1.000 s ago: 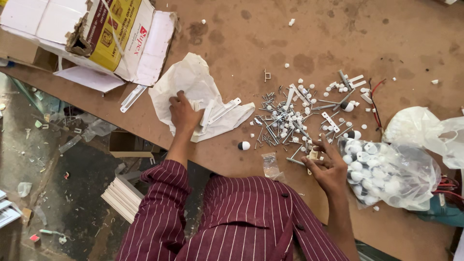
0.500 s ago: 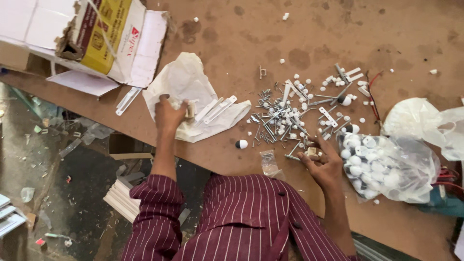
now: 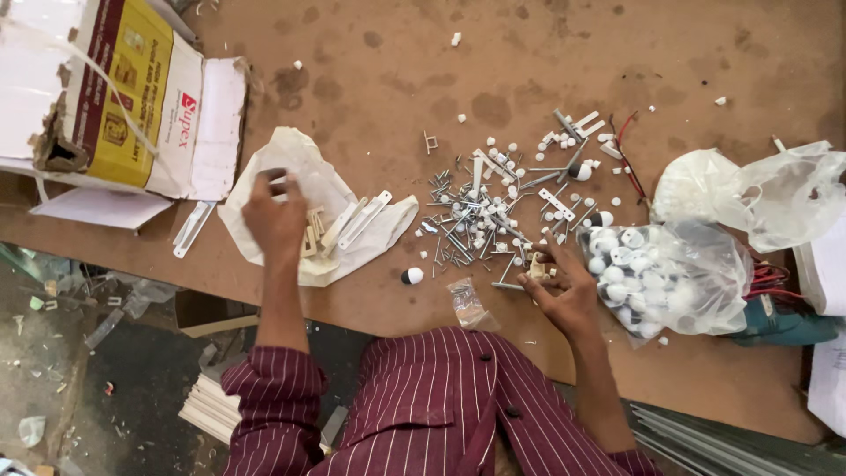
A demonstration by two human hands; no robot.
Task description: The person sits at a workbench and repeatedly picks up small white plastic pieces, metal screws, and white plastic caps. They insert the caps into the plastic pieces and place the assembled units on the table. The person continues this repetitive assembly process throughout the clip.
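Note:
My left hand hovers over a crumpled white plastic bag that holds small cream brackets and white flat strips. Its fingers are curled, and I cannot make out whether they hold anything. My right hand rests at the near edge of a scattered pile of screws and small white caps. It pinches a small cream part between its fingertips. A black-and-white knob lies between the two hands.
An open cardboard box sits at the back left. A clear bag of white round knobs lies right of my right hand, with more plastic bags behind it. A small clear packet lies near the brown table's front edge.
My left hand has shifted left and up across the white bag and curled its fingers. My right hand stays at the pile's near edge with the small part.

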